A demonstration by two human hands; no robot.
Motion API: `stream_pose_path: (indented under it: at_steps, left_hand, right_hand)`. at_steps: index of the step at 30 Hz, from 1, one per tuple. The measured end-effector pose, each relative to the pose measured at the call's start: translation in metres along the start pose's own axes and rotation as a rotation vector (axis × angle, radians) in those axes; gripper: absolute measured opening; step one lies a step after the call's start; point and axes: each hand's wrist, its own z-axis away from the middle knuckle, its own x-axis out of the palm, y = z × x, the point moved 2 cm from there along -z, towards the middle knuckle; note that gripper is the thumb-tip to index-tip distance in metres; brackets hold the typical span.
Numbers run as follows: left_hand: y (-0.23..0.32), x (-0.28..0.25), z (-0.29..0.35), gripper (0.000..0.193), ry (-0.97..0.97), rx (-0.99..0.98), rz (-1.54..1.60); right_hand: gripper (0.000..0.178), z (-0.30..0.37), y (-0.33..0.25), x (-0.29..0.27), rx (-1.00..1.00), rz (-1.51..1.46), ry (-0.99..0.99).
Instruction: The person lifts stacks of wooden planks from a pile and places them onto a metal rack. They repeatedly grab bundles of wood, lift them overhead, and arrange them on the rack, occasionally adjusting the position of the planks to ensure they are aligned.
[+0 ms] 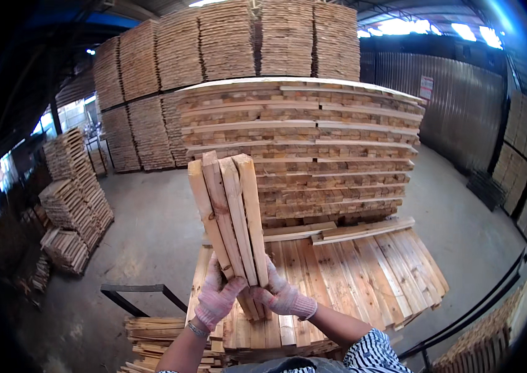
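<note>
A bundle of several narrow wooden slats [231,214] stands raised before me, its long sides pressed together and its far ends slightly uneven. My left hand [218,294], in a pinkish-white knit glove, is closed around the bundle's lower left side. On the lower right side, my right hand [283,294], gloved alike, grips the same slats. Below them lies a layer of boards [363,270] set side by side. Loose strips [366,230] rest crosswise along its far edge.
A tall stack of boards with spacer strips [300,149] rises just beyond. High lumber piles [226,40] fill the back. Smaller stacks [77,205] stand at left. Black metal frames [142,289] flank the boards, another rail [475,311] being at right. More slats [154,332] lie lower left.
</note>
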Motion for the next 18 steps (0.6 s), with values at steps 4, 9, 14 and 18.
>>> stream_pose_path:
  at_steps: [4,9,14,18]
  left_hand:
    - [-0.013,0.008,0.001,0.067,-0.049,0.086,-0.166]
    - [0.000,0.029,-0.012,0.056,-0.032,-0.195,-0.115]
    - [0.002,0.045,-0.032,0.044,-0.084,-0.208,-0.160]
    - [-0.025,0.069,-0.042,0.050,-0.103,-0.324,-0.075]
  right_hand:
    - [0.087,0.008,0.011,-0.012,0.043,0.122,-0.042]
    - [0.081,-0.001,0.005,-0.036,0.260,0.220,0.062]
    - [0.084,0.032,-0.026,-0.053,-0.035,-0.038,0.358]
    - [0.076,0.078,-0.052,-0.077,0.137,-0.105,0.602]
